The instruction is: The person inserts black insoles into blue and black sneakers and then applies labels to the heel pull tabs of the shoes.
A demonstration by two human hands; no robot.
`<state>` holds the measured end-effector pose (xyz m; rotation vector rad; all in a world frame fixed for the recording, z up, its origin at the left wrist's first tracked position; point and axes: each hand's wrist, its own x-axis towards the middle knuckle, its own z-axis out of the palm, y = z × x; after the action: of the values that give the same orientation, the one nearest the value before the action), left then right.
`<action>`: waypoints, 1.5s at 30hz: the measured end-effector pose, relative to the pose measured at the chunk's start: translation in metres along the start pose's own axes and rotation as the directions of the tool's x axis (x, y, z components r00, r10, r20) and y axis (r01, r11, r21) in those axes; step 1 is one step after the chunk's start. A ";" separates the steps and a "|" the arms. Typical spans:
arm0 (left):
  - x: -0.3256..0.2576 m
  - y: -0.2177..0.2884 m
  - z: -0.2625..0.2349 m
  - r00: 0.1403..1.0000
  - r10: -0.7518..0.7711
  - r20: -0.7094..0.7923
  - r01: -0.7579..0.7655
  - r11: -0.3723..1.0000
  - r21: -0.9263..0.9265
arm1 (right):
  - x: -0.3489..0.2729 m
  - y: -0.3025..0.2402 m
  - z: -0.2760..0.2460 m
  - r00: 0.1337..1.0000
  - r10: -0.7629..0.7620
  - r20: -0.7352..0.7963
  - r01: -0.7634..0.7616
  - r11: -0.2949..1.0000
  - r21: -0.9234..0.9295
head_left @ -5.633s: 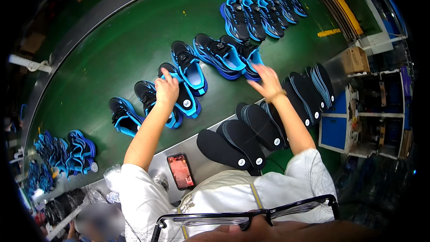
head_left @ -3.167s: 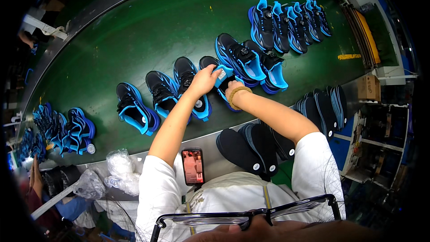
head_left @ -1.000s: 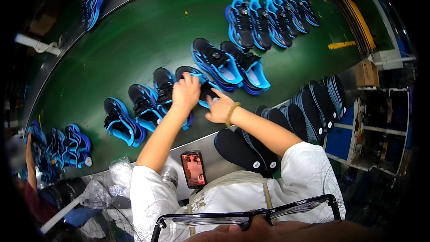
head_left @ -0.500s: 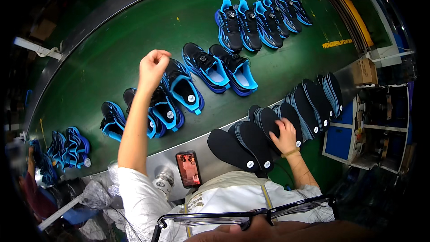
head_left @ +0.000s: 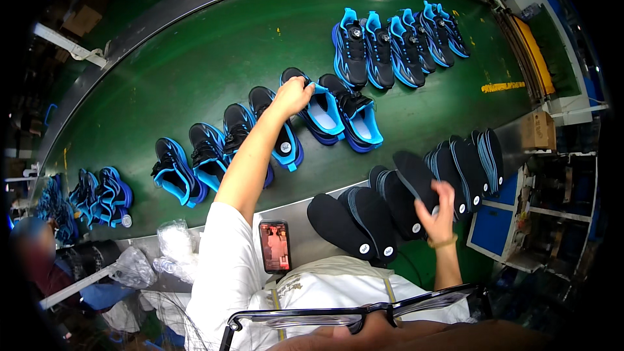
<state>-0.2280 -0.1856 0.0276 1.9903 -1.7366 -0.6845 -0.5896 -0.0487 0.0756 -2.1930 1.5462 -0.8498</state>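
Observation:
My left hand (head_left: 294, 97) reaches over the row of black and blue sneakers. Its fingers are closed at the tongue of one sneaker (head_left: 325, 117), whose inside shows a pale footbed. Beside it stands another sneaker (head_left: 365, 123), also pale inside. Under my left forearm, a sneaker (head_left: 286, 138) shows a dark insole with a round white mark at the heel. My right hand (head_left: 439, 213) grips a black insole (head_left: 413, 170) near its heel end, tilted above the insole stacks. Next to it lie a fanned stack of insoles (head_left: 367, 214) and another stack (head_left: 396, 201).
Several sneakers (head_left: 351, 55) stand in a far-right row on the green work surface (head_left: 195, 65). More shoes (head_left: 110, 195) are at the left. A phone (head_left: 275, 247) lies on the metal edge before me. A cardboard box (head_left: 538, 131) and a shelf unit (head_left: 497, 205) are at the right.
My left hand has moved right and down onto a sneaker's tongue. My right hand has lifted an insole off the stacks. The view has shifted slightly.

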 end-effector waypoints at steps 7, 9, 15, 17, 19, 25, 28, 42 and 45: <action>0.009 0.005 -0.002 0.995 -0.046 0.086 0.042 0.998 0.050 | 0.098 -0.071 0.054 0.879 -0.477 -0.001 0.476 0.878 -0.044; 0.007 0.008 0.000 0.988 0.094 0.121 -0.107 0.988 0.108 | 0.110 -0.069 0.081 0.862 -0.506 0.037 0.507 0.861 -0.044; -0.010 -0.004 0.015 0.997 0.061 -0.047 -0.063 0.997 -0.047 | 0.118 -0.070 0.083 0.845 -0.534 0.029 0.533 0.838 -0.120; -0.005 0.006 0.006 1.000 -0.029 0.013 0.030 0.995 -0.098 | 0.118 -0.072 0.072 0.839 -0.542 0.056 0.544 0.827 -0.140; -0.003 0.011 0.003 0.991 -0.109 0.078 0.119 0.982 -0.145 | 0.115 -0.074 0.069 0.821 -0.555 0.133 0.570 0.806 -0.157; -0.010 0.010 0.002 0.999 -0.006 0.053 0.028 0.906 -0.423 | 0.120 -0.079 0.074 0.821 -0.518 0.241 0.564 0.801 -0.200; -0.039 0.024 0.016 0.986 0.157 -0.065 -0.160 0.986 -0.050 | 0.128 -0.077 0.060 0.863 -0.458 0.212 0.496 0.848 -0.187; -0.011 0.042 0.129 0.920 -0.297 -0.258 -0.094 0.472 -0.877 | 0.092 -0.008 0.048 0.965 -0.261 0.018 0.261 0.964 -0.054; -0.015 0.043 0.137 0.969 -0.165 -0.181 -0.095 0.429 -0.898 | 0.093 -0.006 0.039 0.949 -0.314 0.028 0.315 0.941 -0.123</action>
<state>-0.3463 -0.1753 -0.0542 1.2189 -0.8037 -1.0453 -0.5389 -0.1361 0.0756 -2.5789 1.2956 -0.8500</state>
